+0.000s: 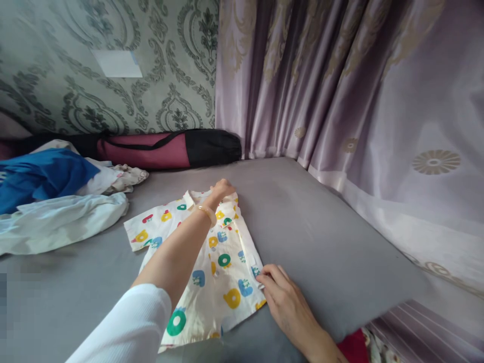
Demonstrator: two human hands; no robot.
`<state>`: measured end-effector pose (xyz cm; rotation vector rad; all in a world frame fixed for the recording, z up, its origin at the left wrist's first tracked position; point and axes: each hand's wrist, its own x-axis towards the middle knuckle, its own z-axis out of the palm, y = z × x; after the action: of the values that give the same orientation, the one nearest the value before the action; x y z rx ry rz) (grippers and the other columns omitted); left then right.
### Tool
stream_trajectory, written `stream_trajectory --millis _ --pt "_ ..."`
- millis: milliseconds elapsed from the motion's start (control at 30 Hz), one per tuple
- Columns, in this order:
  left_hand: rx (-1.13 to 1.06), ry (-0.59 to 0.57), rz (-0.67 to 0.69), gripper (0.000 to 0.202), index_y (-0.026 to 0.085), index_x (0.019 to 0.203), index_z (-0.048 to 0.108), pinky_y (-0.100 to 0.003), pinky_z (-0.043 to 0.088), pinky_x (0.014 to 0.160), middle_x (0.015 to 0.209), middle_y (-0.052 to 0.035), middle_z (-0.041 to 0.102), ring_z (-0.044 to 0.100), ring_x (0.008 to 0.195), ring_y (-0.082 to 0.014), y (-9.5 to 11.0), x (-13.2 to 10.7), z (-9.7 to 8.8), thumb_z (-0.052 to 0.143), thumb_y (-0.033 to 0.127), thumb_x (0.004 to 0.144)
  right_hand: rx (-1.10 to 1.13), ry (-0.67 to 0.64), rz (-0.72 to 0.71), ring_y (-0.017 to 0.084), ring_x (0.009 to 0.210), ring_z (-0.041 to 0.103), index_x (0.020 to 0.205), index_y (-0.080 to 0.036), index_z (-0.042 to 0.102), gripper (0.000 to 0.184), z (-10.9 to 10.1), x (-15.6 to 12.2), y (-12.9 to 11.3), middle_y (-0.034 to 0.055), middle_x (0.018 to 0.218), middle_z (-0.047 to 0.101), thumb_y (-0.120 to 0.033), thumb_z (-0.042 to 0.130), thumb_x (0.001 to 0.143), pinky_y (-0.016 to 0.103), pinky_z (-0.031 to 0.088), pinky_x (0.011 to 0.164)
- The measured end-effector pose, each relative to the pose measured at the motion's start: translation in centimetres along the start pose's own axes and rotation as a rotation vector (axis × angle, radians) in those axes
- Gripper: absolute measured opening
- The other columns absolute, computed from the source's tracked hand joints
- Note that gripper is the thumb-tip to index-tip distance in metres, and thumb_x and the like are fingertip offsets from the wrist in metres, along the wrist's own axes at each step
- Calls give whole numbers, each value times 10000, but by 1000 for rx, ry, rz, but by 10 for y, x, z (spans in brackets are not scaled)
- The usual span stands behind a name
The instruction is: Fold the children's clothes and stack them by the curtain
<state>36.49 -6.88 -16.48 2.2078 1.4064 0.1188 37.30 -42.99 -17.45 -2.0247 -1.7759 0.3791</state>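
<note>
Here, right fingers (270,272) tight on the shirt (217,275), left fingers (226,184) at its shoulder, grip unclear, tiny lettering (245,286) illegible.

The single camera sits on the person's own head, facing forward and tipped down over a smooth grey cloth-covered surface (321,232). To my eye it's close in: the bare right hand (284,302), lower right of centre, looms nearer than the outstretched left hand (223,189); a white printed short-sleeved shirt (223,277) lies mid-frame. Farther off, a grey-green damask-patterned wall (155,98) backs the upper left, shiny lilac curtains (278,96) the upper right.
</note>
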Motion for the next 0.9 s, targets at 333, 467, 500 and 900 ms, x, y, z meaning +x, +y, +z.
stream_trajectory --millis 333,467,500,900 --pt "-91 108 51 255 250 992 709 -491 308 990 1028 -45 718 606 1042 -262 -15 -6 16 514 375 886 -100 -94 -36 181 954 531 1012 -224 598 369 -1 -2 -4 32 1025 573 34 377 867 295 486 823" --pt "-37 140 87 288 238 1007 709 -438 334 951 1006 -67 720 606 1028 -269 -15 -10 23 482 379 899 -136 -121 -45 191 948 533 968 -216 595 404 -3 -6 -5 37 1020 578 80 376 804 307 483 823" --pt "-17 148 98 297 232 1012 708 -432 333 945 1006 -75 719 601 1029 -273 -15 -13 24 473 377 903 -138 -126 -51 193 951 536 976 -213 595 410 -5 -8 -5 41 1022 579 83 377 795 312 483 829" --pt "296 197 350 366 110 1195 565 -426 297 971 1232 -161 555 442 1178 -289 1 -56 -4 457 351 942 -94 62 -207 199 1129 547 1177 -178 575 348 -18 52 9 107 1197 604 -72 374 914 349 479 944"
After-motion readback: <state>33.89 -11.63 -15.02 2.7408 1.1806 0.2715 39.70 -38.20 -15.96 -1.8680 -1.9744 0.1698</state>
